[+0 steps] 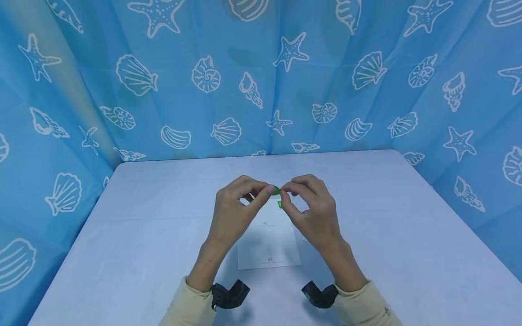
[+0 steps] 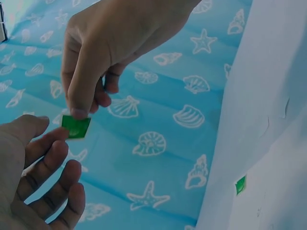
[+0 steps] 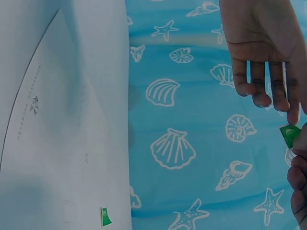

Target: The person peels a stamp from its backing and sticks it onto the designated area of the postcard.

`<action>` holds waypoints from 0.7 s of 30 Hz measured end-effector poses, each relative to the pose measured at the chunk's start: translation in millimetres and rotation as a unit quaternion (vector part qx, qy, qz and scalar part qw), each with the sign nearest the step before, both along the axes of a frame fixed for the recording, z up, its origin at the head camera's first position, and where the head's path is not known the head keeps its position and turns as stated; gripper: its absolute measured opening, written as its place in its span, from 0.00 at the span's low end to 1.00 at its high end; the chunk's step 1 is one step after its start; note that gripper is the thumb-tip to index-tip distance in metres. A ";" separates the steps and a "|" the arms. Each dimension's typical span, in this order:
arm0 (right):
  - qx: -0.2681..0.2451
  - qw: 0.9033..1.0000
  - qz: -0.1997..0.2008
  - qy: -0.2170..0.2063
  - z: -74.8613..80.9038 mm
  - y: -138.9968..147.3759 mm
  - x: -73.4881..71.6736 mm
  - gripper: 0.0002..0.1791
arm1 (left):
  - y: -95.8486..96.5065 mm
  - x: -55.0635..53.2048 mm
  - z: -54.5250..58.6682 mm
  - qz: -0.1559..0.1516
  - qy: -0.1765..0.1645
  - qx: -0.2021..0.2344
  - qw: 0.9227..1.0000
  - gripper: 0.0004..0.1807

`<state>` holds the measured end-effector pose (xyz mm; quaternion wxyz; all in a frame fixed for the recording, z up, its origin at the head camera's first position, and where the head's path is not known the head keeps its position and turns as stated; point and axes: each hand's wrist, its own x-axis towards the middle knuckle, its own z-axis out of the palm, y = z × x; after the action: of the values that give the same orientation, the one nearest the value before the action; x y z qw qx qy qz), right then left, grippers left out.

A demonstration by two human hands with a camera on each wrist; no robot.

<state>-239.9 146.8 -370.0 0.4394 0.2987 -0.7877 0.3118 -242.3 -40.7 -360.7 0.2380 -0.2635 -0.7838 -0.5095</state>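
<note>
Above the table, a small green square piece (image 1: pixel 276 191) with a pale edge is held up between both hands. My left hand (image 1: pixel 234 210) pinches its left side between thumb and index finger. From the other side, my right hand (image 1: pixel 318 210) pinches the edge with its thumb and fingertips. In the left wrist view the right thumb covers the top edge of the green square (image 2: pixel 76 127), while the left fingertips meet its left corner. A white sheet of paper (image 1: pixel 267 246) with small printed marks lies beneath the hands. Another green piece (image 1: pixel 279 204) is near the paper's far right corner.
A white-covered table (image 1: pixel 142 253) extends around the paper. Behind it and at both sides hangs a blue curtain (image 1: pixel 175 99) printed with white shells and starfish. Black wrist devices (image 1: pixel 230 295) sit at the sleeve cuffs.
</note>
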 end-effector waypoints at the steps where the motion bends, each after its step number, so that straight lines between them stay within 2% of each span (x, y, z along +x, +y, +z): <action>1: -0.007 1.000 0.000 -0.010 0.3 1.0 -0.1 0.06 | -1.2 -0.2 0.6 0.001 0.003 0.000 1.000 0.09; 6: -0.044 0.998 0.001 -0.050 1.5 6.2 -0.7 0.05 | -5.6 -2.4 1.6 0.008 0.018 -0.007 1.000 0.07; 15: -0.078 0.993 0.009 -0.089 3.0 14.3 -3.1 0.05 | -7.3 -3.6 0.5 -0.007 0.025 -0.014 1.000 0.07; 18: -0.085 0.991 0.010 -0.099 2.1 15.7 -4.1 0.06 | -9.0 -5.5 -2.9 -0.011 0.019 -0.024 0.999 0.07; 21: -0.092 0.990 0.011 -0.107 1.1 16.0 -5.0 0.06 | -13.4 -9.6 -11.3 -0.009 0.007 -0.035 0.999 0.08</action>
<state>-244.9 162.8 -368.9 0.3751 0.2304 -0.7947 0.4180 -251.9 -54.2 -372.0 0.2295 -0.2821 -0.7971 -0.4821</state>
